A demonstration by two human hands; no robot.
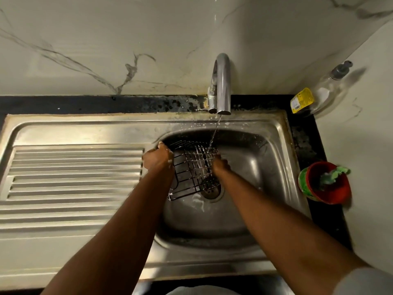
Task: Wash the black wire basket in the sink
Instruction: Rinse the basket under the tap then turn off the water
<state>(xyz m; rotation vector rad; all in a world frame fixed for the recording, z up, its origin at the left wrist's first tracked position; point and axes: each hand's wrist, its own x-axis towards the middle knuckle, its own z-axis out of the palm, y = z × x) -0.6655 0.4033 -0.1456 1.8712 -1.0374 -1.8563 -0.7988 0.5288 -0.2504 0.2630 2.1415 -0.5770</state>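
Steel sink [265, 167] in black counter [63, 104] under marble wall [106, 39] contains wire basket [191, 169].

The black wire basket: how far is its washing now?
Soaping looks done: foam clings to the black wire basket, and the green scrubber sits in its red bowl. Rinsing is in hand: the left hand grips the basket under the running tap, the right hand at its other side. Left: clearing the foam, closing the tap.
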